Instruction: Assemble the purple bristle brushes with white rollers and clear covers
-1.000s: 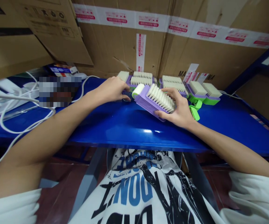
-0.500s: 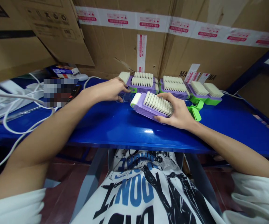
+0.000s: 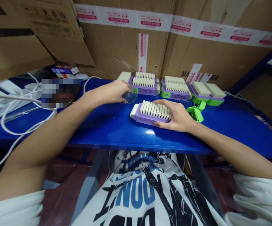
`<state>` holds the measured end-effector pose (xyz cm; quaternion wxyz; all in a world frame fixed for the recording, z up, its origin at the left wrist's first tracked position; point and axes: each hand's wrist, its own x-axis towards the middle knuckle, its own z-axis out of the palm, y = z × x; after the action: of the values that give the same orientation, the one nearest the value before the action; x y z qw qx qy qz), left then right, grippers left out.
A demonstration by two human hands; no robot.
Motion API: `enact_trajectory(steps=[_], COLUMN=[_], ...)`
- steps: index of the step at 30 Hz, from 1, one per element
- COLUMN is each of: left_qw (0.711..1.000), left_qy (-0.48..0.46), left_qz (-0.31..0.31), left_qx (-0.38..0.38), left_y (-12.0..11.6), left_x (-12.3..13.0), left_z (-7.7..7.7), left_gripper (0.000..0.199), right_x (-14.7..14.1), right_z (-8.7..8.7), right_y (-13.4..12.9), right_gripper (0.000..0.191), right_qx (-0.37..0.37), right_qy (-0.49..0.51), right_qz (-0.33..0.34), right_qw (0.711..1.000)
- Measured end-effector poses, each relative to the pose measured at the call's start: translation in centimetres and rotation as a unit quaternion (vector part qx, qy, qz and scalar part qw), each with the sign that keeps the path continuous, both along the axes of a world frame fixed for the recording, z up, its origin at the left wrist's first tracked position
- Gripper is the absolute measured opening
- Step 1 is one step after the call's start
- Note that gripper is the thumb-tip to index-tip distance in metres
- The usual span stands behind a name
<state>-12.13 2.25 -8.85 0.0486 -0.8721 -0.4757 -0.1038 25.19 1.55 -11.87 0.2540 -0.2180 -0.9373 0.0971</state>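
My right hand [image 3: 177, 115] is wrapped round the right end of a purple brush [image 3: 147, 119] with cream bristles facing up. The brush sits low at the blue table's middle, its white and green end pointing left. Fingers pinched, my left hand [image 3: 118, 91] grips a small piece of clear plastic [image 3: 130, 98] a little behind the brush. Beyond it stands a row of similar brushes, among them a purple and green brush [image 3: 145, 91] and another one [image 3: 175, 95]. A bright green plastic part [image 3: 195, 114] lies just right of my right hand.
Cardboard boxes [image 3: 117, 47] form a wall behind the blue table [image 3: 107, 131]. White cables [image 3: 15, 131], a dark pixelated device [image 3: 71, 94] and small boxes [image 3: 63, 71] crowd the left side. Two more brushes [image 3: 214, 99] stand at the back right. A blue post [image 3: 251, 77] rises at right.
My right hand has lowered the brush and shifted it slightly left, levelling it on the table. My left hand has drawn the clear plastic slightly, so more of it shows.
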Motion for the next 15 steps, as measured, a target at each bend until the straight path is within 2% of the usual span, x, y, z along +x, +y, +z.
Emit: enact_trajectory(steps=[3,6,8,10,12,15], left_qw=[1.000,0.988,0.972,0.949,0.923,0.904], left_qy=[-0.005,-0.093,-0.171,-0.265,-0.349,-0.397], left_qz=[-0.019,-0.096,-0.135,-0.156,-0.161,-0.154], left_qx=[-0.013,-0.072,-0.092,-0.070,-0.028,0.045], left_y=[-1.9,-4.2,-5.0,-5.0,-4.6,-4.1], left_x=[1.2,2.7,3.8,4.8,5.4,5.8], left_z=[1.8,3.3,3.4,3.0,2.4,2.1], left_gripper=[0.061,0.084,0.094,0.087,0.069,0.054], right_x=[0.2,0.5,0.6,0.7,0.6,0.4], right_z=[0.0,0.3,0.5,0.6,0.6,0.4], right_y=[0.2,0.5,0.6,0.6,0.5,0.4], right_gripper=[0.076,0.076,0.079,0.082,0.079,0.068], right_qx=[0.022,0.036,0.010,-0.050,-0.121,-0.174], right_qy=[0.029,0.102,0.152,0.184,0.195,0.188], right_qz=[0.002,0.004,-0.002,0.005,0.032,0.075], right_qw=[0.999,0.994,0.988,0.982,0.973,0.964])
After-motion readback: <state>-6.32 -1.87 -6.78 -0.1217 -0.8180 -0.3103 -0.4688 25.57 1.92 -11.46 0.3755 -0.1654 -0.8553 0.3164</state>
